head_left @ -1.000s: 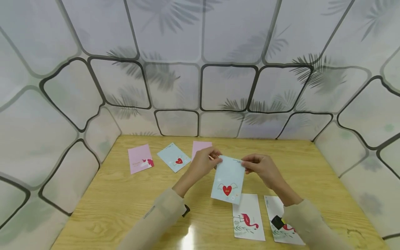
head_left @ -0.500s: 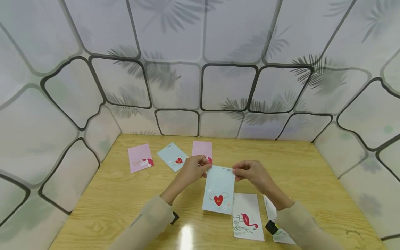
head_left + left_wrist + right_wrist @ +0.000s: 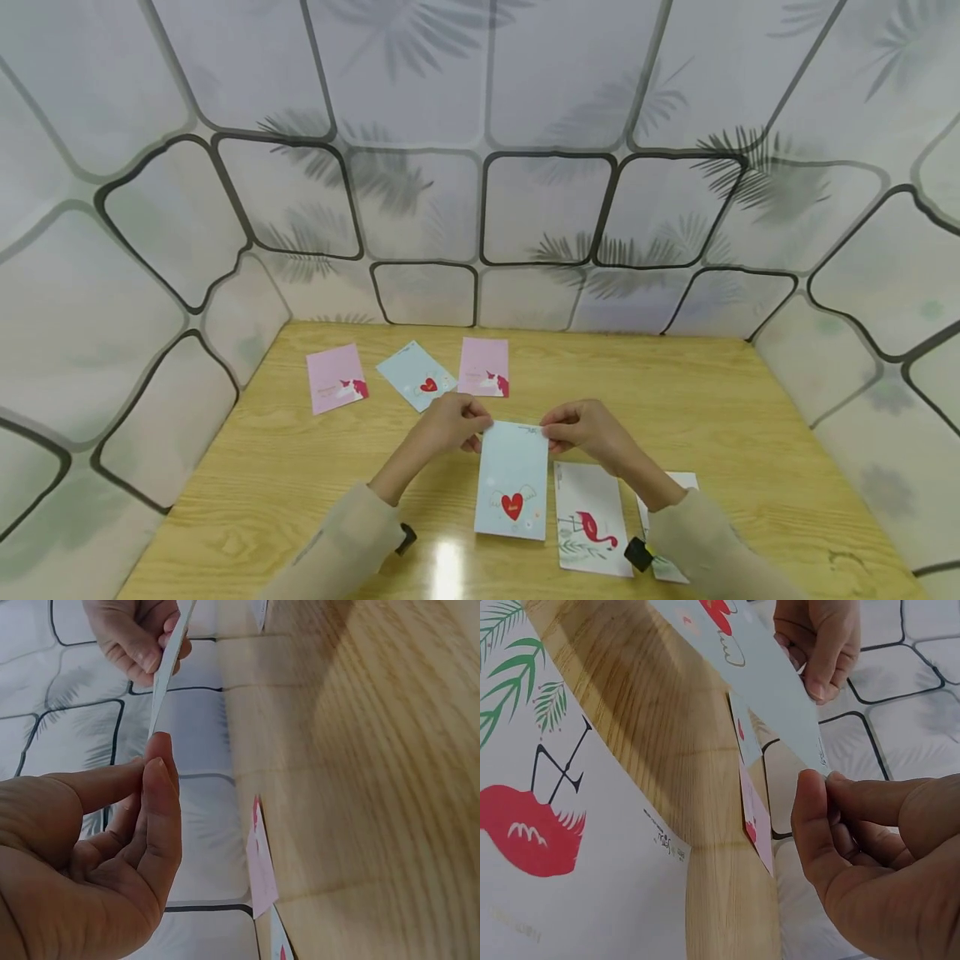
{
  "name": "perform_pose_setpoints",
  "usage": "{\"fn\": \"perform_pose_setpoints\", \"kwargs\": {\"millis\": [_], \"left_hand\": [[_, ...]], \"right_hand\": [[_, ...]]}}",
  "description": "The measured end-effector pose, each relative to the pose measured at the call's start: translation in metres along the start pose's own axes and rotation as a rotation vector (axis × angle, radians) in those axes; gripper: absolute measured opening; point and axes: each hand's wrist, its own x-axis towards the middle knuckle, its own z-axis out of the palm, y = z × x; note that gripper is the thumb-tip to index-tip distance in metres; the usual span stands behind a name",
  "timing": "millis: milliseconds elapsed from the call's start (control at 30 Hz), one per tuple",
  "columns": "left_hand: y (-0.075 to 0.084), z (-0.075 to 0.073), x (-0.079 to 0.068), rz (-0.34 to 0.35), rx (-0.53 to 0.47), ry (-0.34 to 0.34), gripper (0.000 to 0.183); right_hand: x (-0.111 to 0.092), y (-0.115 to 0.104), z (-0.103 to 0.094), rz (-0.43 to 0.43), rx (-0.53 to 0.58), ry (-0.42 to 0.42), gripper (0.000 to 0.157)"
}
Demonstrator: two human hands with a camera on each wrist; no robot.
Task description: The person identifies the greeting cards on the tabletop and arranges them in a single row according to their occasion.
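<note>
A light blue card (image 3: 513,471) with a red winged heart hangs between both hands over the front middle of the table. My left hand (image 3: 448,423) pinches its upper left corner between thumb and fingertips. At the upper right corner, my right hand (image 3: 585,429) pinches it the same way. In the left wrist view the card (image 3: 169,671) appears nearly edge-on, above the wood. Just right of it lies a white flamingo card (image 3: 592,521). A second white card (image 3: 681,481) is partly covered by the right forearm.
Along the back left of the wooden table (image 3: 300,483) lie a pink unicorn card (image 3: 337,379), a light blue heart card (image 3: 417,375) and another pink unicorn card (image 3: 483,367). Patterned fabric walls (image 3: 420,208) enclose the table at the back and sides.
Both hands have moved left and toward the front edge with the light blue card, lowering it beside the flamingo card. The back pink card, partly covered before, now shows whole.
</note>
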Motion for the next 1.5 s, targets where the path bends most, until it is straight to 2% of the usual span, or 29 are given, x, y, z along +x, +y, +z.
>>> {"fn": "perform_pose_setpoints", "kwargs": {"millis": [300,633,767,900,1033,1500], "left_hand": [[-0.011,0.005,-0.003,-0.043,-0.029,-0.038,0.009],[-0.023,0.014,-0.002,-0.055,0.008,-0.028,0.009],[-0.025,0.017,-0.002,-0.038,0.025,-0.031,0.009],[-0.027,0.019,-0.001,-0.007,0.104,-0.010,0.011],[-0.030,0.021,0.002,-0.006,0.194,0.014,0.014],[-0.035,0.025,0.008,-0.012,0.348,0.034,0.015]], "right_hand": [[0.000,0.004,0.010,0.018,-0.164,0.015,0.010],[0.005,0.016,0.018,-0.037,-0.361,0.040,0.005],[0.007,0.019,0.021,-0.078,-0.430,0.042,0.005],[0.007,0.020,0.024,-0.103,-0.475,0.038,0.004],[0.008,0.021,0.027,-0.110,-0.513,0.042,0.007],[0.013,0.027,0.035,-0.132,-0.625,0.092,0.013]]}}
